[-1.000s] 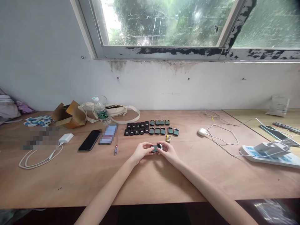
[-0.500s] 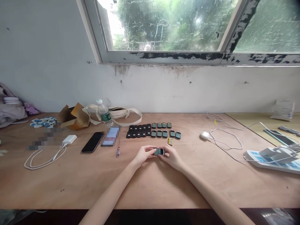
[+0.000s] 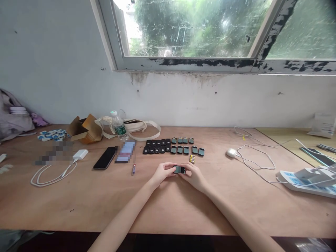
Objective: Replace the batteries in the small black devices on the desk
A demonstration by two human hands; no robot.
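Note:
Near the middle of the table, a small black device with a grey screen (image 3: 178,169) is held between both hands. My left hand (image 3: 162,174) grips its left end, thumb along the screen's edge. The fingers of my right hand (image 3: 194,176) close around its right end, partly covering it. Just beyond the right hand lie several small yellow-wrapped batteries (image 3: 192,159). Farther back, several similar screen devices (image 3: 180,149) are laid out in two rows. Left of them, several black back covers (image 3: 156,149) sit close together, also in two rows.
Left of my hands are a small screwdriver (image 3: 133,169), two phones, the darker phone (image 3: 105,158) outermost, and a white charger (image 3: 80,154) with cable. A water bottle (image 3: 120,128) and an open cardboard box (image 3: 88,131) stand behind. A power strip (image 3: 299,182) occupies the right.
The view has shifted slightly, so the scene sits a little farther right. Both hands keep hold of the device, whose right end looks slightly differently angled.

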